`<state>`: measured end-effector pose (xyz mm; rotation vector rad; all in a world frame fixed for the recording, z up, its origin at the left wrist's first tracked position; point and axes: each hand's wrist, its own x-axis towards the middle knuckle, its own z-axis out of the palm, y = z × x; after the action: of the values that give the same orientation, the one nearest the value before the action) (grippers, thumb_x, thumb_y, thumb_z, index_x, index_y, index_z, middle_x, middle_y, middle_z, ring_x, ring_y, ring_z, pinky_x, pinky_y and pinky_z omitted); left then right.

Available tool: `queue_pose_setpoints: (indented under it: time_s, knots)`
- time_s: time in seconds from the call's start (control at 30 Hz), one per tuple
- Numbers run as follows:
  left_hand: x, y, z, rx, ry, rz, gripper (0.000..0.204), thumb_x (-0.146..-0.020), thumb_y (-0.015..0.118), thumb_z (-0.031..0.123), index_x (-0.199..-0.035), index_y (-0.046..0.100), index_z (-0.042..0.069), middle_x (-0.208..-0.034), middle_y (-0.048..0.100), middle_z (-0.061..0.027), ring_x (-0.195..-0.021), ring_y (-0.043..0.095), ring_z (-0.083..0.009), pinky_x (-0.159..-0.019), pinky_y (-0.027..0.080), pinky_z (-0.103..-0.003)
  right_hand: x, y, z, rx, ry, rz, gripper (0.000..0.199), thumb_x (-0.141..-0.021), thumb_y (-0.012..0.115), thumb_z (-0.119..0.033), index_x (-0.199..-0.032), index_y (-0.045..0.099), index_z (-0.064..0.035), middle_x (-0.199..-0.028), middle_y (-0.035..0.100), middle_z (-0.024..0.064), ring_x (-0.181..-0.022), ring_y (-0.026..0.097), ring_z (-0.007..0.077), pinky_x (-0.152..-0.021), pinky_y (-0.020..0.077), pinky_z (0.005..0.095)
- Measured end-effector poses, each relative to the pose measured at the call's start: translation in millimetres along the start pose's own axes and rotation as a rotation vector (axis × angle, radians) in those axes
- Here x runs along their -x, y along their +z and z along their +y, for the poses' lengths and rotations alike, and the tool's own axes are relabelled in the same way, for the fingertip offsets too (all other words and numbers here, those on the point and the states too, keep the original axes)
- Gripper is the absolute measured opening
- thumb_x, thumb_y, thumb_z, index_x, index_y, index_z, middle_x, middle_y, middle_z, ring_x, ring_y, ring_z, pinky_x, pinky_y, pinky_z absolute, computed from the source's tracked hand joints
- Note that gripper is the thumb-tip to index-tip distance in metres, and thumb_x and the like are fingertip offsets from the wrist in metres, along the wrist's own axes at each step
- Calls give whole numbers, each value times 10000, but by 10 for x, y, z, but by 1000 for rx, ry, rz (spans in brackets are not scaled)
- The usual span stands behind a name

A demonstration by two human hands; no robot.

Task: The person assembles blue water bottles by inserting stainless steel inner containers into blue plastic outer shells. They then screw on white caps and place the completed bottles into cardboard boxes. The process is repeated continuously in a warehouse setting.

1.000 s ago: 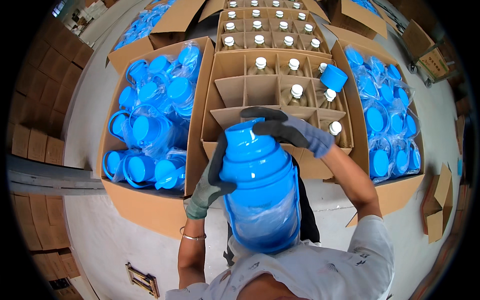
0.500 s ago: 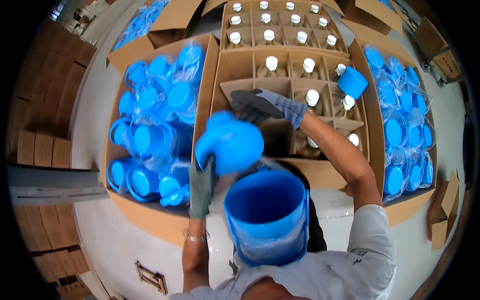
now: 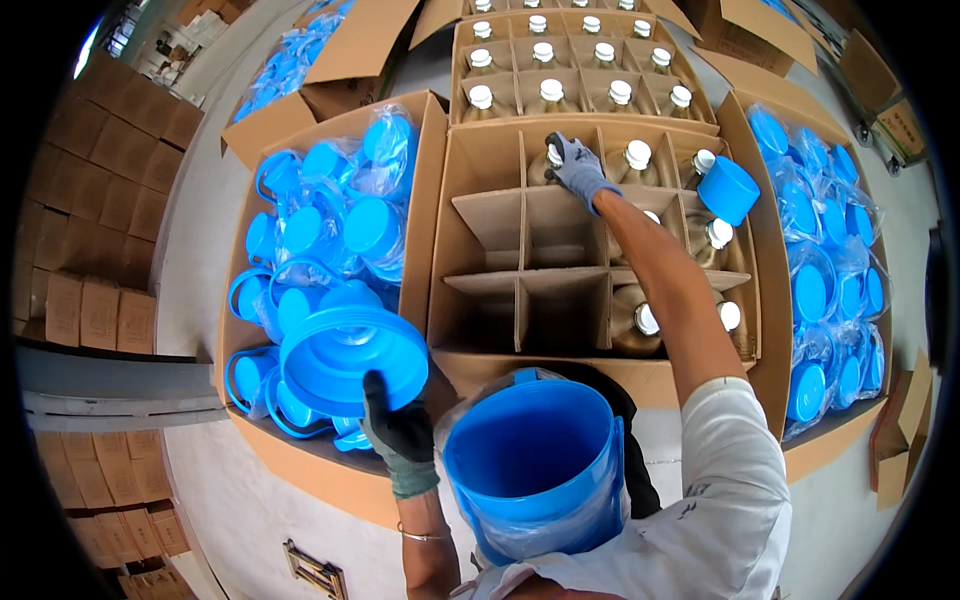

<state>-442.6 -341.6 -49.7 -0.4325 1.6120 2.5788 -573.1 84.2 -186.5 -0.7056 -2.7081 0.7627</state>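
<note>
My left hand [image 3: 398, 430], in a dark glove with a grey-green cuff, grips the rim of a wide blue plastic lid [image 3: 335, 365]. The lid is tilted, its hollow stepped inside facing me, above the left carton's near edge. My right hand [image 3: 582, 168], in a grey glove, closes round the white-capped neck of a bottle [image 3: 553, 158] in the back row of the divided carton [image 3: 600, 365]. Most of that bottle is hidden by the dividers. Close to my body stands an open blue bucket [image 3: 530, 450] with clear plastic wrap round its side.
Bagged blue buckets fill the left carton [image 3: 232, 390] and the right carton [image 3: 840, 440]. Another bottle carton [image 3: 590, 122] adjoins at the back. A small blue cup [image 3: 728, 190] sits over the divided carton's right side. Stacked cartons [image 3: 90, 200] line the far left.
My left hand has swung left and nearer me, turning the lid's hollow side up. My right hand has moved from the dividers to a bottle in the back row.
</note>
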Motion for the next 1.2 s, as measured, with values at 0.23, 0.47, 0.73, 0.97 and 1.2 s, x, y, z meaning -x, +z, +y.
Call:
queue_pose_setpoints:
  time_s: [0.23, 0.47, 0.73, 0.97, 1.2]
  knots:
    - [65, -216, -19, 258, -181, -217, 432, -893, 583, 210, -1263, 449, 32, -1229, 553, -124, -1118, 552, -288, -922, 501, -455, 212, -1491, -577, -304, -400, 432, 772, -654, 786, -438, -1230, 428, -69, -1025, 615, 163, -906, 621, 338, -826, 491, 385]
    - [343, -343, 135, 507, -307, -415, 499, -886, 585, 154, -1313, 370, 11, -1291, 494, -152, -1176, 503, -321, -974, 457, -468, 357, -3244, -1106, -1019, -484, 704, 215, -859, 640, -230, -936, 614, -31, -776, 608, 33, -696, 571, 107, -577, 484, 247]
    - [445, -688, 175, 315, -162, -419, 524, -877, 594, 168, -1326, 356, 42, -1278, 504, -143, -1131, 540, -323, -901, 517, -494, 849, -3391, -1406, -1397, -354, -117, 279, -925, 543, -214, -1156, 551, -56, -986, 607, 80, -915, 586, 151, -832, 505, 284]
    - [389, -409, 300, 131, -130, -478, 526, -881, 607, 277, -1264, 418, -30, -1166, 562, -182, -1047, 589, -311, -847, 544, -469, 1595, -2560, -1729, -640, -370, -333, 389, -866, 597, -237, -1240, 534, -151, -1082, 563, 43, -957, 586, 180, -822, 516, 311]
    - [24, 214, 192, -145, -244, -675, 450, -867, 637, 271, -1211, 502, 14, -1122, 601, -135, -980, 624, -262, -793, 564, -398, 2384, -1673, -1496, -486, -407, -77, 489, -839, 641, -315, -1245, 483, -93, -1083, 605, 102, -1011, 571, 207, -910, 444, 292]
